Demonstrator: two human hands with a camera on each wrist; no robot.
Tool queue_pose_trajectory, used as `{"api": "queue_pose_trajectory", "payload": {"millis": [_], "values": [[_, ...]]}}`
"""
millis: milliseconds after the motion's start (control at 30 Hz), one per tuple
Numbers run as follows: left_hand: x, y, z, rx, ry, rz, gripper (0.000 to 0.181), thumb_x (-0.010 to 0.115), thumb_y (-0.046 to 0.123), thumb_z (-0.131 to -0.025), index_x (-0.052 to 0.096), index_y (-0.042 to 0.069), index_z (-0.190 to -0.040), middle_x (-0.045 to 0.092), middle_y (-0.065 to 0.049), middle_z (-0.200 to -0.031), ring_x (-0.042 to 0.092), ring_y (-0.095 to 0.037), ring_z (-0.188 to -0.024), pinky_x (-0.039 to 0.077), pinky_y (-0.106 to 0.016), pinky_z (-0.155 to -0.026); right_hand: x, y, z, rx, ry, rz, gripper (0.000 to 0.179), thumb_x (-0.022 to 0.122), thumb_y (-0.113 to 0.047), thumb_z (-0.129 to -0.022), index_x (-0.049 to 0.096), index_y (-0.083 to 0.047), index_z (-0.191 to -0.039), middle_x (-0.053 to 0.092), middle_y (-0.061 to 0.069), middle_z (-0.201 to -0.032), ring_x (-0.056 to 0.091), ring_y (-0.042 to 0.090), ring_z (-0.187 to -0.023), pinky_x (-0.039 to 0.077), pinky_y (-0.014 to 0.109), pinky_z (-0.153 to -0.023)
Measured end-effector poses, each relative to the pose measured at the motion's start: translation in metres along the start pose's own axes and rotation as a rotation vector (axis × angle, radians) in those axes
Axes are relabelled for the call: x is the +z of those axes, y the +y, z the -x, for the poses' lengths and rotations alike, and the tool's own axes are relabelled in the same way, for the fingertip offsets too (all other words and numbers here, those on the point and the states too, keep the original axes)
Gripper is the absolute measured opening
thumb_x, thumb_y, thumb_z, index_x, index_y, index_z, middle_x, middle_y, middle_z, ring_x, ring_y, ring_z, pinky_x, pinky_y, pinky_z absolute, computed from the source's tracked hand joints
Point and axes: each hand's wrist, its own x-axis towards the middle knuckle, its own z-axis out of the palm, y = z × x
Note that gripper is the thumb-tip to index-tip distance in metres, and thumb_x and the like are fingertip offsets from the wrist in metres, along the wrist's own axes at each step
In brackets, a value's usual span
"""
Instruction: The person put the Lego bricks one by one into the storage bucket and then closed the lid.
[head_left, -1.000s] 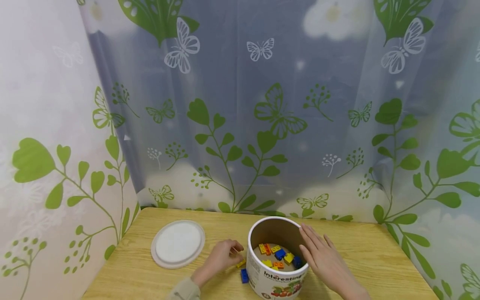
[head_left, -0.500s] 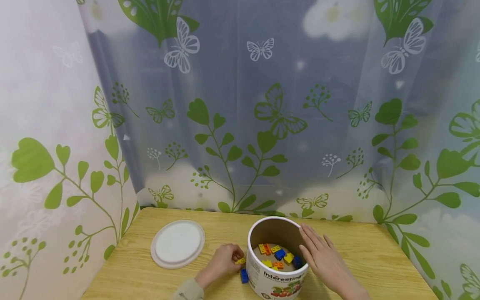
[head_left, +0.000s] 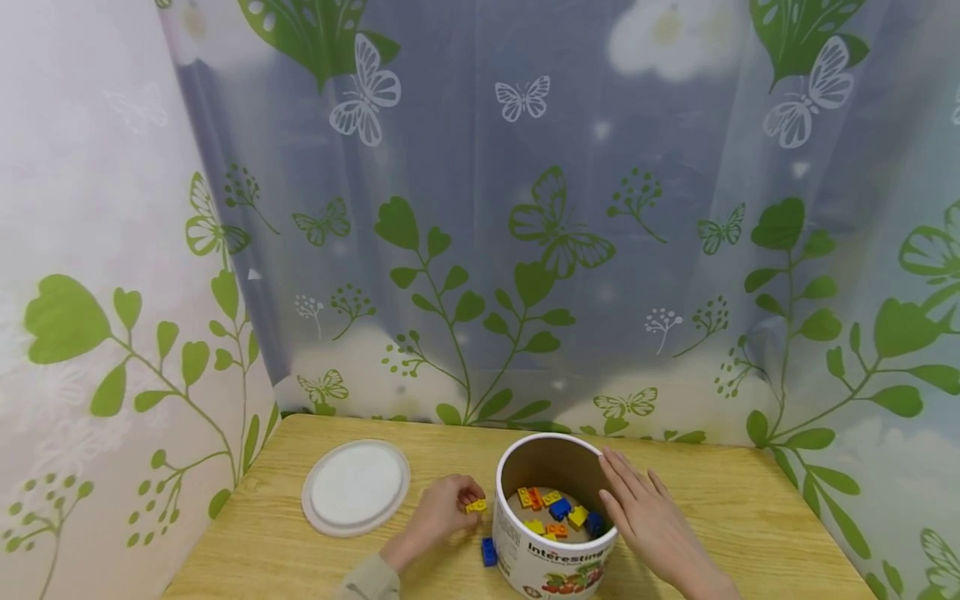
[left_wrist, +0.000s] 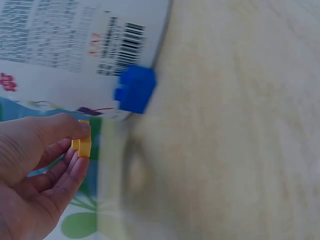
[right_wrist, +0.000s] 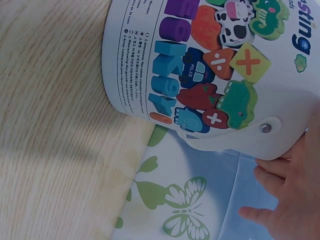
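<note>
Between thumb and fingers my left hand (head_left: 444, 510) pinches a small yellow toy brick (head_left: 476, 506), just left of a round white bucket (head_left: 517, 546). The left wrist view shows that yellow brick (left_wrist: 85, 140) from the side. A blue toy brick (head_left: 489, 552) sits on the table against the bucket's left side. Inside the bucket lie several yellow, orange and blue bricks (head_left: 559, 509). With straight fingers, my right hand (head_left: 651, 521) rests on the bucket's right rim. In the right wrist view, its fingers touch the bucket's edge near a handle rivet.
A round white lid (head_left: 356, 487) lies flat on the wooden table (head_left: 420, 442), left of my left hand. Behind the table's far edge hangs a curtain (head_left: 480, 333) printed with green leaves and butterflies.
The left hand has taken the yellow brick from beside the bucket and lifted it slightly. The right hand has stayed on the rim. The blue brick has not moved.
</note>
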Motion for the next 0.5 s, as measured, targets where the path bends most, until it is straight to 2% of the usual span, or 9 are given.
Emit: {"api": "queue_pose_trajectory", "payload": {"millis": [233,400,500], "values": [[-0.024,0.017,-0.004,0.036,0.057,0.027,0.02,0.081,-0.004,-0.078,0.072,0.0,-0.095,0.069,-0.006,-0.088,0.063,-0.016,-0.076,0.059,-0.027,-0.068,-0.001,0.0,0.0,0.007,-0.012,-0.01,0.052,0.051,-0.03,-0.107,0.043,-0.008,-0.154,0.039,0.011,-0.16,0.041,0.032,-0.145,0.033,0.066,-0.113],[-0.04,0.029,-0.006,0.03,0.072,0.013,0.019,0.08,-0.002,-0.081,0.072,0.002,-0.098,0.067,-0.004,-0.091,0.064,-0.017,-0.079,0.058,-0.024,-0.07,0.0,0.001,0.0,0.002,-0.004,-0.002,0.052,0.051,-0.03,-0.107,0.043,-0.008,-0.154,0.04,0.011,-0.16,0.041,0.032,-0.145,0.033,0.066,-0.113],[-0.047,0.034,-0.007,0.037,0.096,0.006,0.019,0.08,0.0,-0.083,0.073,0.004,-0.1,0.069,-0.003,-0.092,0.064,-0.016,-0.08,0.06,-0.027,-0.072,0.001,0.001,0.0,0.0,0.001,0.0,0.052,0.051,-0.03,-0.107,0.044,-0.008,-0.154,0.04,0.01,-0.16,0.041,0.031,-0.145,0.033,0.066,-0.113]]}}
